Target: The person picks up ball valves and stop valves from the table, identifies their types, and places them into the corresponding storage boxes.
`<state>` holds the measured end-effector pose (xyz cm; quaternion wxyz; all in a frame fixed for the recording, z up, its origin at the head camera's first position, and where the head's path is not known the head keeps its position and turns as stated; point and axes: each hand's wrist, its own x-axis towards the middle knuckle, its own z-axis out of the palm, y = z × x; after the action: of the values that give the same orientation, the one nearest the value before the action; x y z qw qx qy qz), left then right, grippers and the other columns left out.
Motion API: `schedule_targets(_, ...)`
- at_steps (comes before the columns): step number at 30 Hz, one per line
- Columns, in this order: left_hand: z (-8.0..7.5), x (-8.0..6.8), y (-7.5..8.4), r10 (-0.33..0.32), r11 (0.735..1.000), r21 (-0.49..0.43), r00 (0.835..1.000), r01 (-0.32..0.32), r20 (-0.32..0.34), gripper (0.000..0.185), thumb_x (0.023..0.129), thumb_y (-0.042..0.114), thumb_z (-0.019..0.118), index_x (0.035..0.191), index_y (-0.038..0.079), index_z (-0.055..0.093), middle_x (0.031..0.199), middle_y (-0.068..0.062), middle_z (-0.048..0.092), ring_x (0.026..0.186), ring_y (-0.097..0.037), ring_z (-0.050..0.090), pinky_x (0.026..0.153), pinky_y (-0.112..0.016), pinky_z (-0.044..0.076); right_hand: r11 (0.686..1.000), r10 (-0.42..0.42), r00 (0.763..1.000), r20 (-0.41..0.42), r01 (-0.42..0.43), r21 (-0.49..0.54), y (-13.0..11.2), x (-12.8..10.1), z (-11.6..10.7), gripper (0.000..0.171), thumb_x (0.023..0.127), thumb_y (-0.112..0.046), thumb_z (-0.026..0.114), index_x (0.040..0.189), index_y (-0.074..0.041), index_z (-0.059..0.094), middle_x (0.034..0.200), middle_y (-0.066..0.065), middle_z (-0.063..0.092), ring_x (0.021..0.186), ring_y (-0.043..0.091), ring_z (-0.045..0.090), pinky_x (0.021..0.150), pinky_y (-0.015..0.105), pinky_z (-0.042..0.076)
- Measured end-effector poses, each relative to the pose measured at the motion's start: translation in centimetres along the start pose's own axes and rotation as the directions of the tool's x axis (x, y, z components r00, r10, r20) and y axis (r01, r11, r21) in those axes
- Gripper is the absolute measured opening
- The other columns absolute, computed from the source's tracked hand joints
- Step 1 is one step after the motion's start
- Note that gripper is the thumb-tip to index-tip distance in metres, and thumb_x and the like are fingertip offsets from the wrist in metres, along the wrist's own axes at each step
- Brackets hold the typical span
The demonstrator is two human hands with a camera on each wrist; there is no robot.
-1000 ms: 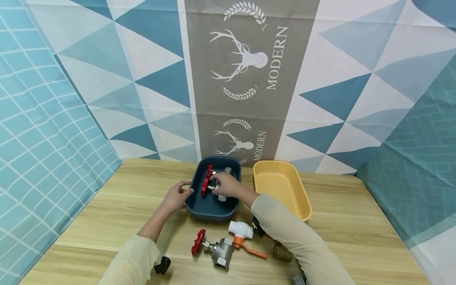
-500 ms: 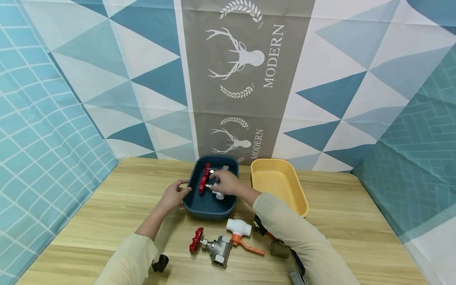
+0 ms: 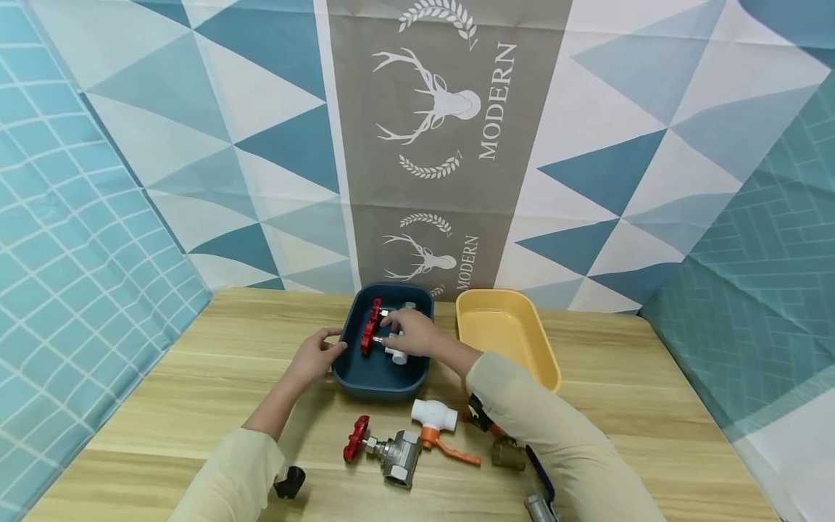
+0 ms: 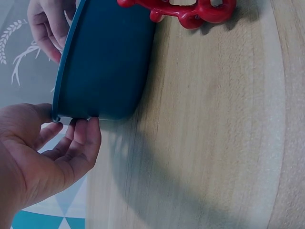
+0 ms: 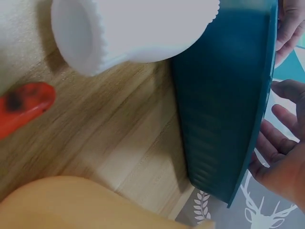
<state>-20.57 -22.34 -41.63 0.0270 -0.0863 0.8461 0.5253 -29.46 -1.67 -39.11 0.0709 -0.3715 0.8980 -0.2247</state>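
My left hand [image 3: 317, 355] holds the left rim of a dark blue tray [image 3: 378, 388], thumb at the lip and curled fingers against the outer wall. Inside the tray, my right hand [image 3: 414, 333] is over a white-bodied valve [image 3: 398, 357] with a red handwheel [image 3: 368, 332]. Its thumb and index finger are bent near the valve's stem. Whether they grip it is hidden by the hand and, in the right wrist view, by the tray wall [image 5: 221, 90]. Behind that valve lies another red-wheeled valve [image 3: 376, 308], partly covered by the hand.
Before the tray lie a steel valve [image 3: 399, 458] with a red wheel and a white ball valve [image 3: 433, 415] with an orange lever. A brass valve [image 3: 507, 454] and a blue-handled metal valve [image 3: 540, 507] sit by the right sleeve. A yellow tray [image 3: 551, 362] stands at right.
The head view has shifted slightly, so everything sits a little further left and higher. Both hands stay at the blue tray; the valves in it show no clear movement.
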Motion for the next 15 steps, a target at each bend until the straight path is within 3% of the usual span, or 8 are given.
schedule_targets(15, 0.0, 0.2, -0.1, 0.015, 1.0, 0.018, 1.0, -0.015, 0.01, 0.044, 0.097, 0.019, 0.05, 0.137, 0.002, 0.04, 0.11, -0.027, 0.058, 0.08, -0.021, 0.065, 0.064, -0.038, 0.058, 0.995, -0.014, 1.0, -0.02, 0.016, 0.099, -0.7, -1.9, -1.3, 0.037, 0.088, -0.03, 0.065, 0.117, -0.008, 0.062, 0.109, 0.011, 0.064, 0.1, 0.024, 0.059, 0.086, 0.033, 0.051)
